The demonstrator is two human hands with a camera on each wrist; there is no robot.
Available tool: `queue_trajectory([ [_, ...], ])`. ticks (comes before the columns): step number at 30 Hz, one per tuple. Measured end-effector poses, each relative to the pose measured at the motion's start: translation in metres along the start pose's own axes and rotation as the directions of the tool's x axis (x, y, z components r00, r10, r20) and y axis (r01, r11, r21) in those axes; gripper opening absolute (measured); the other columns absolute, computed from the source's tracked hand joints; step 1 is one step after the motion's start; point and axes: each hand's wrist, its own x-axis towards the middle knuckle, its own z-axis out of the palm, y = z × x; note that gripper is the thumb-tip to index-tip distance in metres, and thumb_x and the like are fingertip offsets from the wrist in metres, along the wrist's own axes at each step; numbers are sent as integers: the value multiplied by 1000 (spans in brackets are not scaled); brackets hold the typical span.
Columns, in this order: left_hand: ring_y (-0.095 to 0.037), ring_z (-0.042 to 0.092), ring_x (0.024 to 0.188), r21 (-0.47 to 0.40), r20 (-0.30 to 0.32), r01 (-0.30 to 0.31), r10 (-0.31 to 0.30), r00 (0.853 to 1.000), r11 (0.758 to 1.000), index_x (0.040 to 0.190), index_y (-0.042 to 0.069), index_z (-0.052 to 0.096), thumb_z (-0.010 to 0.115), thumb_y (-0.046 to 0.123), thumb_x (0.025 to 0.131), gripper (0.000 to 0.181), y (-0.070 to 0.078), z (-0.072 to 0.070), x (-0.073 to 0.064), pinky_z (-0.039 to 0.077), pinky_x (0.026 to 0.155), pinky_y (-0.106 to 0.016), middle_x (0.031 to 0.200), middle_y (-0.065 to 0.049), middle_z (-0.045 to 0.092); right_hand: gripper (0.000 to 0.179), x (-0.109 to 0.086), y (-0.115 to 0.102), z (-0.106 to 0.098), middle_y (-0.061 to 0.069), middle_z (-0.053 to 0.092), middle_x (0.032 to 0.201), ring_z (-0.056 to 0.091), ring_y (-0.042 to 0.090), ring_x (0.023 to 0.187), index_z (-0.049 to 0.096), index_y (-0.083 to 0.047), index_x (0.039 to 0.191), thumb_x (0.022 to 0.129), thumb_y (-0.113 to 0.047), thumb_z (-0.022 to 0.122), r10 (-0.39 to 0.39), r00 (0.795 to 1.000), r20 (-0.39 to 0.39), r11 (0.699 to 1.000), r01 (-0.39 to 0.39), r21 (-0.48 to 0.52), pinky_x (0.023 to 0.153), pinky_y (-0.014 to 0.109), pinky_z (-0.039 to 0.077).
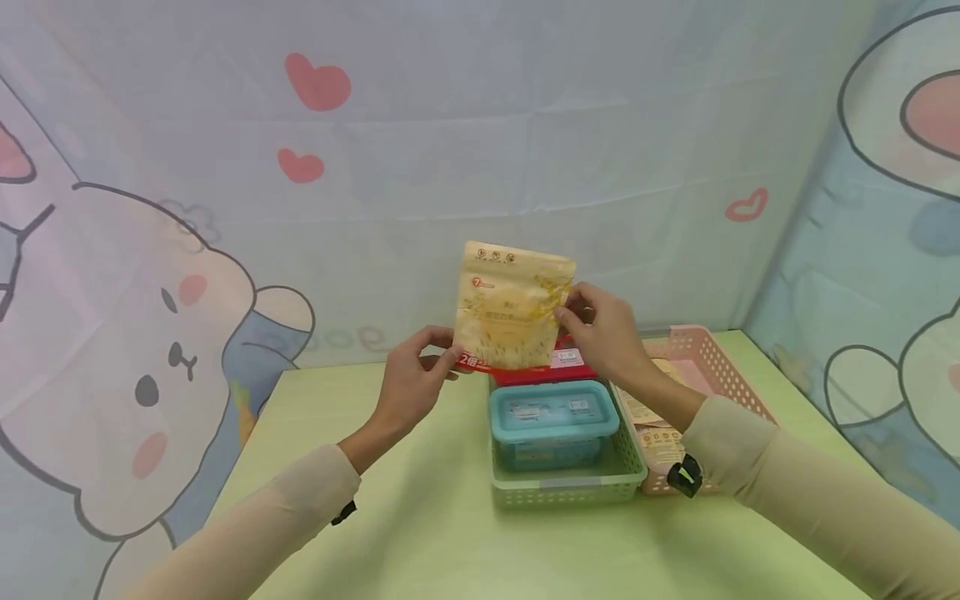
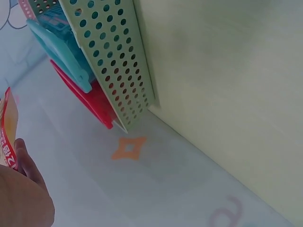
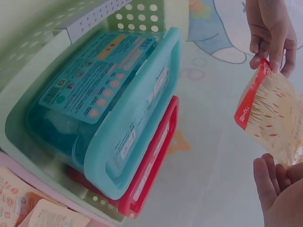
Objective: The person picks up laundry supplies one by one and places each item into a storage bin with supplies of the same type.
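A pale yellow pouch (image 1: 513,308) with a red bottom band is held up, printed front facing the head camera. My left hand (image 1: 411,379) pinches its lower left corner between thumb and fingers. At its right edge, my right hand (image 1: 609,333) pinches the side with thumb and fingertips. In the right wrist view the pouch (image 3: 272,106) shows its red band and grain print, with the left hand (image 3: 273,40) at one end and the right hand (image 3: 284,194) at the other. Only a sliver of the pouch (image 2: 9,127) shows in the left wrist view.
Below the pouch stands a green basket (image 1: 570,493) holding a blue lidded box (image 1: 555,412) and a red-lidded box (image 1: 517,375) behind it. To its right is a pink basket (image 1: 720,367) with several pouches (image 1: 663,446). A cartoon-printed cloth (image 1: 420,167) hangs behind the table (image 1: 420,533).
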Motion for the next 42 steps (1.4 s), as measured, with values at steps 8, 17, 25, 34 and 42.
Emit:
queue_trajectory([
  [8, -31, 79, 82, -20, 2, 30, -30, 1000, 999, 129, 5, 69, 71, 6, 103, 27, 3, 15, 3, 65, 74, -35, 108, -15, 68, 9, 3, 2, -13, 17, 66, 101, 74, 33, 88, 60, -2, 109, 107, -10, 64, 70, 997, 18, 996, -71, 51, 70, 34, 65],
  [17, -30, 79, 82, 24, 26, 37, -38, 999, 999, 128, 5, 67, 69, 6, 104, 24, 10, 27, 8, 65, 74, -34, 108, -13, 66, 13, 10, 2, -26, 20, 65, 101, 73, 30, 81, 59, 2, 108, 108, -10, 63, 109, 993, 40, 991, -112, 75, 67, 33, 64],
  [25, -39, 78, 88, 59, 41, 42, -44, 998, 997, 130, 8, 66, 71, 9, 103, 27, 11, 33, 16, 65, 75, -36, 110, -12, 67, 11, 14, 4, -34, 20, 65, 102, 73, 37, 85, 59, 2, 109, 109, -10, 61, 128, 991, 46, 989, -131, 75, 67, 36, 65],
  [34, -27, 76, 90, 98, 49, 49, -54, 997, 994, 128, 10, 68, 72, 13, 103, 25, 11, 44, 20, 64, 81, -36, 113, -7, 70, 12, 12, 7, -44, 20, 64, 104, 72, 30, 83, 57, 2, 110, 109, -9, 59, 145, 989, 37, 988, -147, 46, 68, 35, 65],
  [42, -25, 74, 90, 152, 33, 46, -51, 998, 987, 136, 17, 62, 71, 16, 104, 34, 13, 59, 19, 63, 80, -34, 105, -2, 71, 13, 11, 9, -54, 20, 65, 102, 71, 31, 83, 57, 2, 108, 109, -11, 60, 144, 989, 32, 989, -145, 7, 66, 34, 64],
])
